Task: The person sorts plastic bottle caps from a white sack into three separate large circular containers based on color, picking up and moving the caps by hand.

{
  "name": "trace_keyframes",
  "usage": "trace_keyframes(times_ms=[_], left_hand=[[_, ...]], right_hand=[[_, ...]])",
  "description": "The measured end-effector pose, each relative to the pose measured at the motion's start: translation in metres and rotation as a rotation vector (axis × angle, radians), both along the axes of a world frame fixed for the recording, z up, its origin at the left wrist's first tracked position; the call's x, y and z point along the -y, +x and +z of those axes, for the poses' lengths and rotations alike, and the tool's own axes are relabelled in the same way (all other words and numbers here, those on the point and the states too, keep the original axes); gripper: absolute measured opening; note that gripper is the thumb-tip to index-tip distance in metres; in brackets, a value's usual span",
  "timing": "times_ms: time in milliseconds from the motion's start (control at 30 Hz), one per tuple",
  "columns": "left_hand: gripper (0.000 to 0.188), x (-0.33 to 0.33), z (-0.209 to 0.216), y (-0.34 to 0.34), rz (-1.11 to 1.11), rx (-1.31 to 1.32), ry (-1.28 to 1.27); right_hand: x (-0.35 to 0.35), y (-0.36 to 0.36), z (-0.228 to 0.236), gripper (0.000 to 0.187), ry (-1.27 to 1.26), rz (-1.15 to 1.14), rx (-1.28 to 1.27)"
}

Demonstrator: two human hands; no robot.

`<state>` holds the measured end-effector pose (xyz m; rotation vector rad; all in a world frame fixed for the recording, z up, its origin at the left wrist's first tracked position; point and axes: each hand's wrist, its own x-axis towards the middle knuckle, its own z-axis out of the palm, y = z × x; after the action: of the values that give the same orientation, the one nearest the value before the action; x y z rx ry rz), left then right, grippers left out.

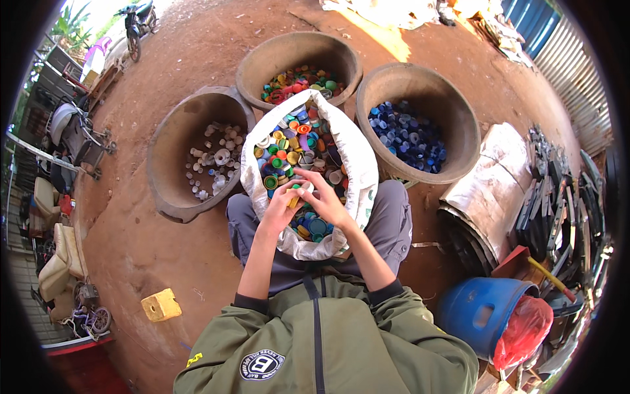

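A white woven sack [361,164] with its mouth rolled down stands between my knees, full of mixed coloured bottle caps [292,157]. Over its middle my two hands meet. My left hand [281,205] is closed around a few caps, among them a yellow bottle cap [293,202] and a green one. Between the thumb and fingers of my right hand [326,200] is a white bottle cap [307,187]. How many caps lie inside the fingers is hidden.
Three brown tubs surround the sack: the left tub [164,164] has white caps, the far tub [246,72] red, green and yellow ones, the right tub [462,131] blue ones. A yellow block [161,305] lies left, a blue barrel [459,315] right.
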<state>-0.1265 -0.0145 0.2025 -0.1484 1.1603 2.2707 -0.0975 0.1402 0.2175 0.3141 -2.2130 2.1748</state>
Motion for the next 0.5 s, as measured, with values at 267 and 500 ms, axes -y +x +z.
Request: trace_keyframes(times_ms=[267, 500], left_hand=[[0.044, 0.012, 0.002, -0.009, -0.055, 0.083, 0.33], [0.055, 0.019, 0.006, -0.01, 0.003, 0.265, 0.539]], right_hand=[[0.01, -0.005, -0.034, 0.042, -1.035, -0.146, 0.494], [0.007, -0.005, -0.037, 0.048, -1.224, -0.116, 0.549]])
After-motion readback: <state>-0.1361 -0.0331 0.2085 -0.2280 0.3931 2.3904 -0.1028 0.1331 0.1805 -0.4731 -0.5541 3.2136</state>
